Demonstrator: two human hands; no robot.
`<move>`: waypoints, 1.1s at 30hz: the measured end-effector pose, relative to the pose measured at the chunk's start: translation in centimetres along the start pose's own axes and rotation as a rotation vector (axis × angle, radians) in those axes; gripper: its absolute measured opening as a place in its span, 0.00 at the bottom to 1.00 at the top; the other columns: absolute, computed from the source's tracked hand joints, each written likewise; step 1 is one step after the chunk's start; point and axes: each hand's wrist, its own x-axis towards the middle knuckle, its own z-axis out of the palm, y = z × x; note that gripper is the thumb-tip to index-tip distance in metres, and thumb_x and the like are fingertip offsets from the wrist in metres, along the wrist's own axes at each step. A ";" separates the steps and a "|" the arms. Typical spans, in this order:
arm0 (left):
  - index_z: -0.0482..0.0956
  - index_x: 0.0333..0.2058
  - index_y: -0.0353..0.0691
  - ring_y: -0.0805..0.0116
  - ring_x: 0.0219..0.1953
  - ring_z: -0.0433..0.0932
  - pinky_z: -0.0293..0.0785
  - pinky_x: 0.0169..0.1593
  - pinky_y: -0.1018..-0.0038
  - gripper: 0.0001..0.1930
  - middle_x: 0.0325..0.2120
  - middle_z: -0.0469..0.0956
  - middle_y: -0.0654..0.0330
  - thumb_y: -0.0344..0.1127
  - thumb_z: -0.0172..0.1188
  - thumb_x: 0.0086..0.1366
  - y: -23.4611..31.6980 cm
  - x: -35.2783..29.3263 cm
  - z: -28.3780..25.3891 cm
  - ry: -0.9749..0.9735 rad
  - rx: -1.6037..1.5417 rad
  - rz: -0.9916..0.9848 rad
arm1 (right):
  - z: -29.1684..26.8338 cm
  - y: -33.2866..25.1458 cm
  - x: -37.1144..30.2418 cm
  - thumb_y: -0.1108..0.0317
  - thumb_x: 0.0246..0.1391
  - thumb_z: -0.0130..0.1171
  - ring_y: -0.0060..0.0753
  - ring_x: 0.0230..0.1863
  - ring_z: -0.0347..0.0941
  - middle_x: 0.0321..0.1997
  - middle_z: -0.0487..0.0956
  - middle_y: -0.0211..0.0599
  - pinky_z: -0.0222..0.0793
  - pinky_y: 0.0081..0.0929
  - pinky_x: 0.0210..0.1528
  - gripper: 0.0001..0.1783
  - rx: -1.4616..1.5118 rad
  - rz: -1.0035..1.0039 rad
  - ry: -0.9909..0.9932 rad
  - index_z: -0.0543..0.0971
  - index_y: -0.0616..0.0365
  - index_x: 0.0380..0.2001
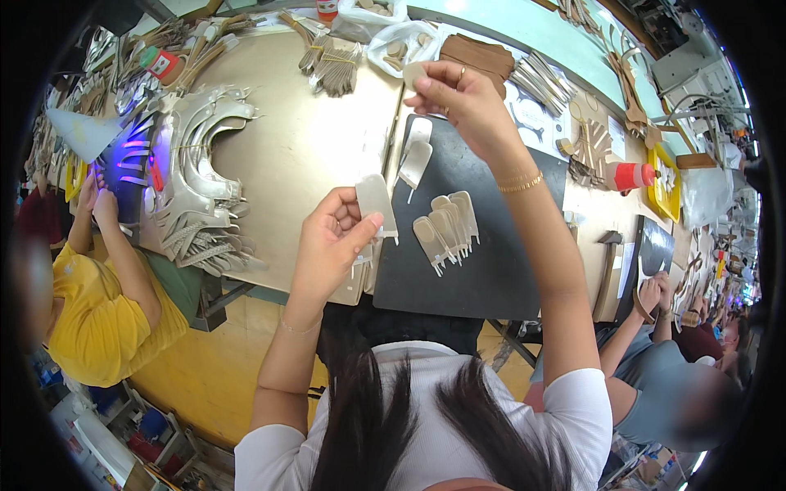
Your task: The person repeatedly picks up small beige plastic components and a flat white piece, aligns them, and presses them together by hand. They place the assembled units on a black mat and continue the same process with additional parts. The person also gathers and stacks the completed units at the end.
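Note:
My left hand (326, 245) pinches a beige, round-ended flat strap piece (374, 203) between thumb and fingers, above the left edge of a black mat (499, 282). Farther off, my right hand (463, 102) grips a small beige oval piece (414, 75) by its edge, close to the plastic bags. Several similar strap pieces (446, 227) lie fanned out on the mat, their narrow tips toward me. Another strap piece (417, 164) rests near the mat's upper left corner, overlapping one behind it. Under my left hand, part of a further pale piece is mostly hidden.
Translucent bags (399, 49) of oval pieces stand at the back, beside stacked brown leather (475, 59). Silvery curved straps (201, 155) cover the left table near a person in yellow (110, 315). A red-and-white bottle (629, 175) and a yellow tray (661, 184) stand right, beyond another person's hands (653, 293).

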 end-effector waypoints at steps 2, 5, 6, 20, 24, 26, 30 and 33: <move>0.72 0.46 0.31 0.79 0.36 0.76 0.77 0.39 0.79 0.12 0.35 0.78 0.60 0.25 0.59 0.64 0.6 0.0 0.7 -0.010 -0.002 0.036 | 0.5 -0.6 -2.8 0.68 0.62 0.56 0.31 0.45 0.80 0.43 0.80 0.36 0.75 0.27 0.49 0.17 0.131 -0.008 -0.070 0.74 0.67 0.51; 0.72 0.46 0.31 0.75 0.37 0.77 0.79 0.38 0.77 0.13 0.37 0.76 0.58 0.26 0.60 0.63 1.4 -0.4 1.5 -0.004 -0.022 0.057 | 1.4 -0.9 -6.3 0.69 0.61 0.58 0.28 0.41 0.79 0.41 0.80 0.35 0.75 0.25 0.46 0.17 0.049 -0.046 0.009 0.74 0.65 0.51; 0.71 0.46 0.31 0.73 0.37 0.78 0.79 0.37 0.76 0.14 0.38 0.75 0.57 0.26 0.60 0.63 1.5 -0.6 1.8 0.001 -0.037 0.058 | 1.4 -1.1 -7.4 0.69 0.60 0.58 0.27 0.39 0.79 0.40 0.80 0.35 0.74 0.25 0.45 0.18 0.001 -0.081 0.022 0.74 0.65 0.51; 0.68 0.54 0.28 0.71 0.38 0.80 0.82 0.36 0.76 0.21 0.41 0.74 0.56 0.24 0.60 0.63 1.0 -3.2 3.9 -0.046 -0.014 0.047 | 1.5 -0.6 -17.0 0.71 0.57 0.62 0.22 0.38 0.77 0.38 0.79 0.34 0.74 0.21 0.43 0.15 0.178 -0.082 0.206 0.76 0.63 0.46; 0.67 0.55 0.29 0.71 0.38 0.81 0.82 0.37 0.76 0.21 0.41 0.74 0.56 0.24 0.59 0.63 1.0 -3.1 4.2 -0.052 -0.008 -0.018 | 2.0 -0.2 -17.7 0.70 0.57 0.62 0.21 0.37 0.76 0.37 0.78 0.32 0.72 0.19 0.42 0.17 0.181 -0.021 0.241 0.75 0.63 0.49; 0.70 0.52 0.30 0.69 0.36 0.81 0.83 0.35 0.77 0.19 0.39 0.75 0.57 0.26 0.60 0.63 1.1 -2.9 4.4 -0.059 0.007 -0.051 | 1.8 -0.1 -17.4 0.71 0.57 0.63 0.20 0.37 0.76 0.36 0.78 0.31 0.71 0.18 0.41 0.19 0.252 -0.027 0.255 0.74 0.63 0.50; 0.68 0.53 0.29 0.71 0.37 0.80 0.81 0.38 0.76 0.20 0.40 0.75 0.56 0.26 0.59 0.64 1.1 -2.5 4.4 -0.114 -0.018 -0.067 | 1.5 0.2 -17.5 0.71 0.55 0.64 0.20 0.35 0.74 0.38 0.78 0.34 0.71 0.17 0.39 0.19 0.168 0.011 0.274 0.75 0.64 0.49; 0.69 0.53 0.28 0.72 0.36 0.79 0.80 0.38 0.76 0.19 0.39 0.76 0.56 0.26 0.59 0.64 0.8 -2.2 4.5 -0.085 -0.020 -0.031 | 1.3 0.4 -17.7 0.71 0.55 0.64 0.22 0.36 0.76 0.38 0.79 0.35 0.72 0.19 0.40 0.15 0.203 0.038 0.305 0.77 0.64 0.45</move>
